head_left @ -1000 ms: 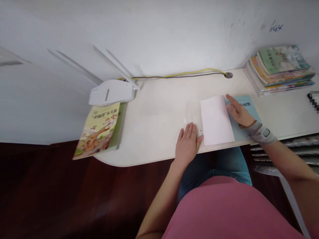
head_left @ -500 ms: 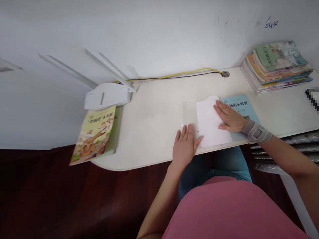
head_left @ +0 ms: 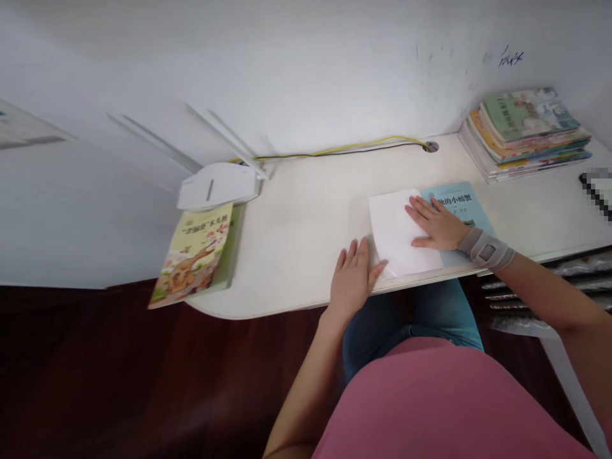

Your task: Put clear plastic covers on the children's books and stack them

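Observation:
A book with a light blue cover lies near the front edge of the desk, a blank white sheet or inner cover spread to its left. My right hand rests palm down across the white sheet and the blue cover, fingers spread. A grey band wraps that wrist. What looks like clear plastic film shows along the left side of the white sheet. My left hand lies flat on the desk edge beside it, fingers stretched out and thumb near the sheet's lower left corner.
A white router with antennas stands at the left, a yellow-green book in front of it overhanging the desk. Yellow and black cables run along the wall to a hole. A stack of books sits at the back right.
The view has turned slightly. The white sheet lies flatter and its left edge has shifted left over the film. My right hand has slid a little left; my left hand stays nearly in place.

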Tool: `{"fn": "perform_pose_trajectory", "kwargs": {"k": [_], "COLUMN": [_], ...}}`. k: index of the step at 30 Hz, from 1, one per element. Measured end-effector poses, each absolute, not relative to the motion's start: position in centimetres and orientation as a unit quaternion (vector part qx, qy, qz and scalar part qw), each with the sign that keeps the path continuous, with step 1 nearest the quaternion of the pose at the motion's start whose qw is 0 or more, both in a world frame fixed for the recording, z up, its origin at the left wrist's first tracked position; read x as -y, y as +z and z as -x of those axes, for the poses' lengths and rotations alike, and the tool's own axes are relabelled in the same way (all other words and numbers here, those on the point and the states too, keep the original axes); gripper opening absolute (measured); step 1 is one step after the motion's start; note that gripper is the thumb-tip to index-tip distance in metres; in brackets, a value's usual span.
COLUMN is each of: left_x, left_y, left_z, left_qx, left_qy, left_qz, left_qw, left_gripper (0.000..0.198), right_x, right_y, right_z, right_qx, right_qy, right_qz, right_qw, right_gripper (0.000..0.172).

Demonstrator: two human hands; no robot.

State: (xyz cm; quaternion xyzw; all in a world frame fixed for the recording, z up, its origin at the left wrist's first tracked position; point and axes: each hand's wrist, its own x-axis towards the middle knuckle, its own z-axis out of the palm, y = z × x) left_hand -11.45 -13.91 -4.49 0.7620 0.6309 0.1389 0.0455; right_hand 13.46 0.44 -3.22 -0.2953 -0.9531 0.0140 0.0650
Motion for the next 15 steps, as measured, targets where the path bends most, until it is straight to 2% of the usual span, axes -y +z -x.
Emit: {"fn": "perform_pose_trajectory", "kwargs": {"k": [6, 15], "left_x": [14.3, 15.1], "left_y": [-4.1, -4.1], "left_z": [11.9, 11.7], "left_qx": [-0.609, -0.612], "left_qy": [0.146, 0.135], "left_qz": [-0.775, -0.778], "left_qw": [0.077, 0.046], "left_gripper": [0.062, 0.053], "right_x": [-1.0, -1.1], "right_y": [-3.7, -4.0], "right_z": [-13.5, -13.6], "right_qx": [0.938, 0.934], "right_qy": [0.037, 0.029], "right_qz": [0.339, 0.350], "right_qw": [0.058, 0.071], "right_gripper": [0.091, 0.080]}}
